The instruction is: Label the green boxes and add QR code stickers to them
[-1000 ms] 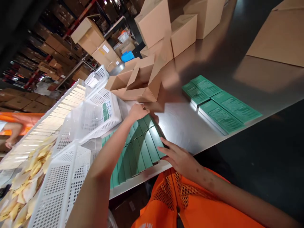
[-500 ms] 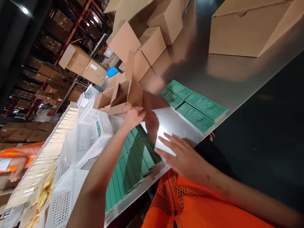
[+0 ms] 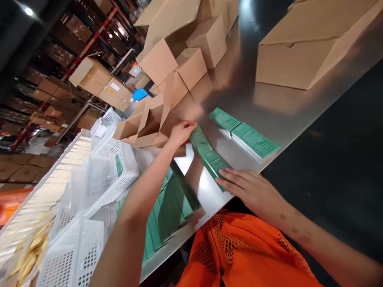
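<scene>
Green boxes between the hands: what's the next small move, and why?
Probably slide the green pair toward the lined-up boxes, pressed end to end: the left hand is at its far end, the right hand at its near end, and the pair lies apart from those boxes.

Shiny metal table (image 3: 236,91). Near left: block of green boxes (image 3: 176,199), packed side by side. Right: 2 green boxes (image 3: 245,132), end to end. Far left: open carton (image 3: 146,140). Far right: large carton (image 3: 287,65).
</scene>
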### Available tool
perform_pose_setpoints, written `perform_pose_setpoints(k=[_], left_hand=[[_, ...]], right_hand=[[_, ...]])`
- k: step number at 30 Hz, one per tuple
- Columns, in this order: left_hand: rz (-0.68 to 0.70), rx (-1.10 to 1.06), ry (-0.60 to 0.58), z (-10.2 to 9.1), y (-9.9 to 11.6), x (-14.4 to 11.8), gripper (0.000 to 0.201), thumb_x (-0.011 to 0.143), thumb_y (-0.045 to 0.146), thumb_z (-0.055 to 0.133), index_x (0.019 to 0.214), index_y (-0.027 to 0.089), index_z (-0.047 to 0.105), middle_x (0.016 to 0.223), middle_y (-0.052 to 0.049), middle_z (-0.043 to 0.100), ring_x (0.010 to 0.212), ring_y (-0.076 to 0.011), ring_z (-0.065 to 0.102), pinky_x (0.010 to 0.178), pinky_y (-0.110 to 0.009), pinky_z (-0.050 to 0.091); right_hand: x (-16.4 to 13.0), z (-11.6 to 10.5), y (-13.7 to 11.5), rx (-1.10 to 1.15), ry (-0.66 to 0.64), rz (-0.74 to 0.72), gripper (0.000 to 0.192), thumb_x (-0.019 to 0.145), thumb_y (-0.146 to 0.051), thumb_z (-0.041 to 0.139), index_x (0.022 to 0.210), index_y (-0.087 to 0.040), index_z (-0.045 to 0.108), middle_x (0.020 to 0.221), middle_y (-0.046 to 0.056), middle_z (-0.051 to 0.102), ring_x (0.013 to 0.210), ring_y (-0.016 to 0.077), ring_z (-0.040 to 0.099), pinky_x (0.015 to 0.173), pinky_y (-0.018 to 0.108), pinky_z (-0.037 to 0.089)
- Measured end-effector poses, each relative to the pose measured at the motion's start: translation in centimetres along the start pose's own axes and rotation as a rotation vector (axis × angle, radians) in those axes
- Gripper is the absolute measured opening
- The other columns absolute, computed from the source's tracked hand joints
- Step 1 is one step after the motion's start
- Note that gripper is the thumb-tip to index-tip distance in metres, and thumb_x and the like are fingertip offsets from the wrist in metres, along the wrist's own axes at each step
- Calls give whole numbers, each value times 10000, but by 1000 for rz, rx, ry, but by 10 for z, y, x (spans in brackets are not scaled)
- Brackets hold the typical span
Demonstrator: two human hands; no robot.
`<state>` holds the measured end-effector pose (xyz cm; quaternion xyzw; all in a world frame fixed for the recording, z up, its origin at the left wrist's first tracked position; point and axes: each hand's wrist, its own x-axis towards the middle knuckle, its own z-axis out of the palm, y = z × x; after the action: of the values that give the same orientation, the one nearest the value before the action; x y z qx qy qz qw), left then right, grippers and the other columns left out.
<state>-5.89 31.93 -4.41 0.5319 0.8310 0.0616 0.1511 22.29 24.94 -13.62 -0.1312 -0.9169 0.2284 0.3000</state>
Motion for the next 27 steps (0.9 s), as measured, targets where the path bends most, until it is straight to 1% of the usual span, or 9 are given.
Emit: perform_pose_setpoints(k=[3,5,7,11,13,17,20,24,27], left_hand=[[-92,210,-31,-24,-30,-23,353,924,447,549,958,176,772,1067,-133,757,1174,-358,632,1028,-448,458],[-159,327,-80,-29,-49,-34,293,856,404,636,866,146,774,1044,-191,751,1197,-419,606,1044,-500,432],[-200,393,-137,-25,-65,-40,267,812,369,677,889,131,771,1070,-216,742,1186,-424,614,1019,-488,453],[-181,408,-206,-14,-87,-43,373,856,433,613,1086,167,736,1162,-168,729,1152,-342,653,938,-379,506],[-152,397,-218,-12,-92,-43,393,877,461,584,1105,177,731,1164,-147,732,1156,-320,653,936,-352,503],[-135,363,-233,-14,-93,-47,438,876,515,586,1089,166,742,1123,-142,745,1108,-322,672,908,-352,513],[-144,346,-222,-15,-90,-52,473,882,533,582,1138,164,729,1132,-134,744,1116,-320,667,908,-352,510],[-154,345,-226,-15,-85,-54,448,860,530,619,1107,180,748,1072,-117,760,1086,-322,678,897,-350,508],[-154,352,-231,-14,-83,-53,419,839,513,651,1071,181,761,1067,-119,761,1092,-332,675,903,-356,505]], right_hand=[[13,33,-38,183,24,56,425,965,-41,395,1310,-182,601,1337,80,659,1208,219,641,985,388,575],[22,49,-57,254,2,130,306,975,-107,457,1211,-175,639,1243,103,702,1073,238,704,908,408,613],[30,57,-66,275,-20,174,238,968,-152,503,1156,-183,645,1189,110,716,991,260,723,838,444,631],[34,54,-60,326,-112,141,282,954,-197,548,1231,-198,601,1225,103,693,1034,263,705,841,444,628],[31,51,-54,331,-133,102,313,959,-184,525,1264,-214,589,1233,85,693,1050,250,699,868,425,620],[26,51,-45,349,-109,13,446,913,-25,420,1264,-230,602,1173,45,723,1052,199,697,900,361,604],[25,51,-43,379,-108,22,450,905,-9,405,1255,-210,604,1165,50,722,1063,190,686,913,357,596],[27,48,-42,434,-154,50,346,927,-160,553,1267,-218,590,1176,59,707,1077,225,671,897,394,595],[30,51,-46,410,-156,92,424,864,-236,700,1270,-214,583,1178,72,697,1044,262,672,861,427,601]])
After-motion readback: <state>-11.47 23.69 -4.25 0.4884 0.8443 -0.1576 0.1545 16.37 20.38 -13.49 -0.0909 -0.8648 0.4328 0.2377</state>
